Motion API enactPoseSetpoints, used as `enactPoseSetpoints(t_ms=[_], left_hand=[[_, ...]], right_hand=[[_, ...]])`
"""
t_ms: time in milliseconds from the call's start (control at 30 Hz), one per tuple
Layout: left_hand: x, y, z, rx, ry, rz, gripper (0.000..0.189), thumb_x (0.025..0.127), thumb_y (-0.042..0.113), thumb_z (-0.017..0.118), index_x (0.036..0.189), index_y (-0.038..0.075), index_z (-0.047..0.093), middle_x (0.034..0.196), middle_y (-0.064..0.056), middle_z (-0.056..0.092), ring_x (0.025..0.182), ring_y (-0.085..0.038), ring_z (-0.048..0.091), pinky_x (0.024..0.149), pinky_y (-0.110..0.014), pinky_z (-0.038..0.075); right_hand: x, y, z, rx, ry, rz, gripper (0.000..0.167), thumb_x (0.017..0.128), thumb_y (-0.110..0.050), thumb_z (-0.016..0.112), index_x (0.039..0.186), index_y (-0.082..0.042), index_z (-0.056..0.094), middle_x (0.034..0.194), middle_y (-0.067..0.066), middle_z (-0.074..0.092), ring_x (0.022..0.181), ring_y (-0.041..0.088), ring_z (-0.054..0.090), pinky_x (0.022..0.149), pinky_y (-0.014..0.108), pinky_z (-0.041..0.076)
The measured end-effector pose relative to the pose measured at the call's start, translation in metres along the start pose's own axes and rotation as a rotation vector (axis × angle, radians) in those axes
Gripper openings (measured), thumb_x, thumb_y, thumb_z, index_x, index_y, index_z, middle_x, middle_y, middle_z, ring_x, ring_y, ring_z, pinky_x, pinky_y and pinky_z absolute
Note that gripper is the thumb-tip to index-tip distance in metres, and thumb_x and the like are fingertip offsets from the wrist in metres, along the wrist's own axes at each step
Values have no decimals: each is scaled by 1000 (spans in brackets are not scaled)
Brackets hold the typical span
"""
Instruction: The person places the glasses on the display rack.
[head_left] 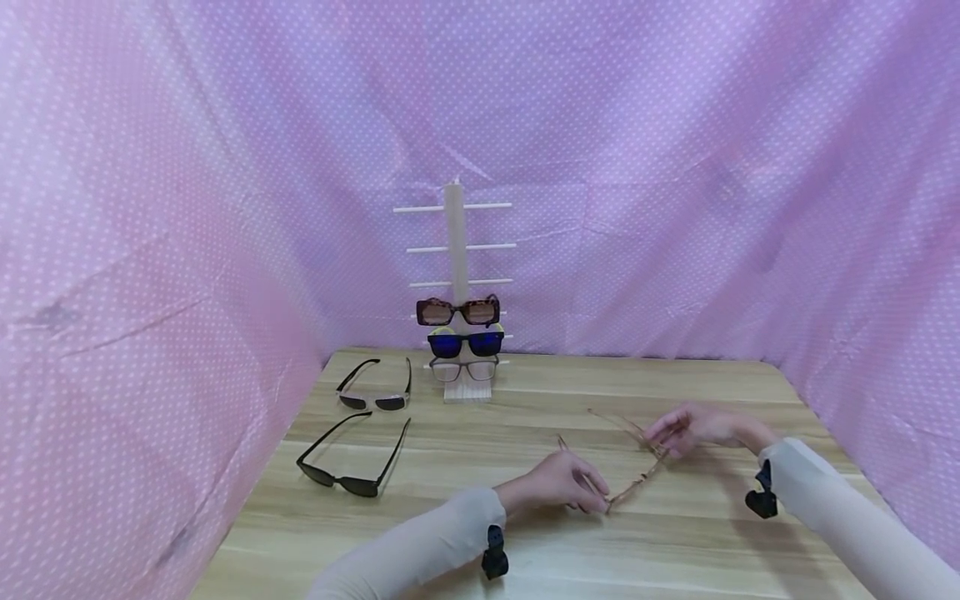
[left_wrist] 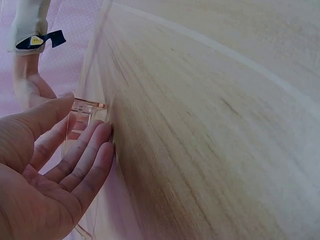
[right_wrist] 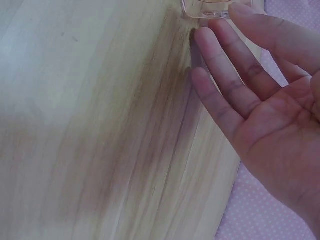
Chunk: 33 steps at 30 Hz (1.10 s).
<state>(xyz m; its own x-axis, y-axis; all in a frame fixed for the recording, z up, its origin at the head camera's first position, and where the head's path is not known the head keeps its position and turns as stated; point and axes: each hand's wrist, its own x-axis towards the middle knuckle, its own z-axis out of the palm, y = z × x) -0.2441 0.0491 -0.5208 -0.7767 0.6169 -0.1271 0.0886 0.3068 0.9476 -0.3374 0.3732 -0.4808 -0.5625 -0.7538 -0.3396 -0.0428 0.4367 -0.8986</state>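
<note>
A pair of glasses with a clear, amber-tinted frame (head_left: 639, 483) is on the right part of the wooden table, its temples pointing toward the back. My left hand (head_left: 561, 481) pinches one end of it, near the hinge. At the opposite end, my right hand (head_left: 693, 427) pinches the other hinge corner between thumb and fingers. The left wrist view has the clear frame (left_wrist: 86, 106) between the thumb and fingers, with the lenses partly covered. Only a corner of the frame (right_wrist: 220, 14) appears in the right wrist view, by the thumb tip.
Left of centre at the back stands a rack (head_left: 456, 242) with white pegs. It bears tortoiseshell sunglasses (head_left: 480, 312), blue-lensed sunglasses (head_left: 486, 343) and thin-framed glasses (head_left: 480, 372). Two dark-lensed sunglasses, one pair silver-fronted (head_left: 390, 403) and one black (head_left: 362, 486), lie at left. Pink dotted cloth (head_left: 637, 275) surrounds the table.
</note>
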Motion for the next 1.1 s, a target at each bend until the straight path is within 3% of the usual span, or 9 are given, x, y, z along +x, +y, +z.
enactPoseSetpoints(t_ms=[300,567,900,1100], left_hand=[[-2,0,-6,22,69,-4,16,78,11,89,88,9,76,71,5,74,62,-6,67,56,-22,57],[-2,-4,-15,64,114,16,16,78,13,89,85,10,75,69,6,72,60,-7,65,54,-23,56],[-2,-4,-36,-2,155,1,14,81,15,87,86,12,75,70,2,73,63,-16,68,56,-27,57],[-2,-4,-46,15,177,6,10,84,17,85,91,14,78,76,3,73,68,-19,70,60,-29,59]], right_hand=[[2,6,-3,-24,-10,-49,42,91,7,65,129,21,55,127,41,59,108,13,71,92,23,60],[8,4,-4,-65,-4,-67,35,92,4,66,123,19,60,119,26,71,103,8,71,90,20,58],[18,-2,-9,-63,1,-91,35,92,4,66,122,20,60,118,24,72,102,11,72,91,23,59],[22,-8,-7,-88,16,-95,33,93,1,67,121,18,62,117,27,71,101,9,72,88,22,59]])
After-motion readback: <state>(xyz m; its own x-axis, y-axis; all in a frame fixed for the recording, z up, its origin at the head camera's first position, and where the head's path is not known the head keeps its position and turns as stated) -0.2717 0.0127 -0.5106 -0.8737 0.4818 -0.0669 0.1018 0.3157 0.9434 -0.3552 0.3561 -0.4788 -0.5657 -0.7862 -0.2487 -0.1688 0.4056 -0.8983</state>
